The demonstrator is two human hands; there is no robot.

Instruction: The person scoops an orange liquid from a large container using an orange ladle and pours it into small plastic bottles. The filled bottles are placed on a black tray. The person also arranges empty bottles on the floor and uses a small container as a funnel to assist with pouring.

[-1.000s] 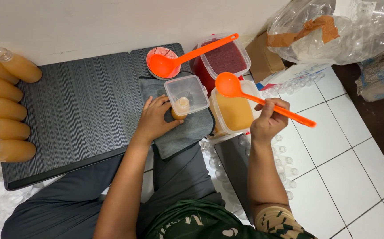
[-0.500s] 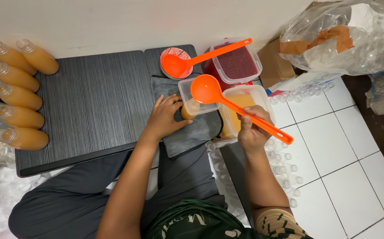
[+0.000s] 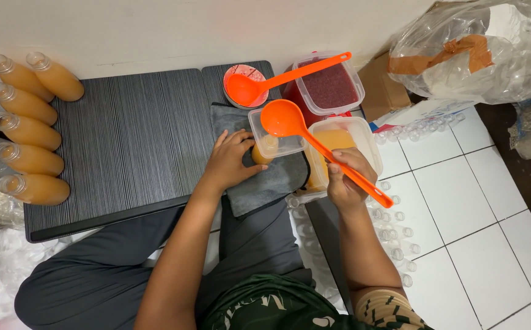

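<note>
The left hand (image 3: 232, 162) wraps around a small bottle (image 3: 260, 153) of orange liquid, standing on a grey cloth (image 3: 265, 183) at the right edge of the dark ribbed board (image 3: 125, 140). A clear square tub (image 3: 274, 137) sits over the bottle, so its neck is hard to make out. The right hand (image 3: 346, 180) grips the long handle of a glossy orange plastic ladle (image 3: 290, 122), its round bowl held above the tub. Just right of the cloth, a clear rectangular container (image 3: 345, 150) holds orange liquid; behind it a lidded container (image 3: 329, 85) holds something dark red. A second orange ladle (image 3: 259, 85) rests with its bowl on a round dish (image 3: 241, 82) at the board's back edge. Five filled bottles (image 3: 30, 131) lie along the board's left edge, necks pointing left. Small clear caps (image 3: 394, 217) dot the white tiled floor (image 3: 473, 201).
</note>
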